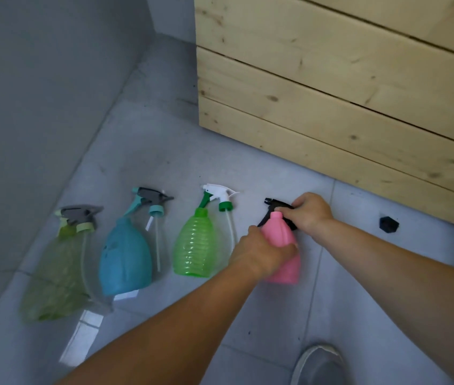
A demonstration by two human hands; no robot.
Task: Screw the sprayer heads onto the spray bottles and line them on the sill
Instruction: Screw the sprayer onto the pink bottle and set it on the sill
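Now, left hand (259,252): fingers wrapped round the middle of the pink bottle (278,232).
Right hand (307,212): curled over the black sprayer (274,203), held at the pink bottle's neck; whether it is threaded on, I cannot tell.
Left of the hands: green bottle (195,245), blue bottle (124,257) and yellow bottle (53,270) lie in a row, with a white sprayer (220,193), teal sprayer (151,198) and grey sprayer (80,215) loose at their necks.
Right of the right hand: black cap (389,224), apart.
Beyond the hands: wooden crate (331,93).

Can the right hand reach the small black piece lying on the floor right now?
Probably yes: only bare floor lies between the right hand and the black piece, though it must first release the black sprayer head it grips.
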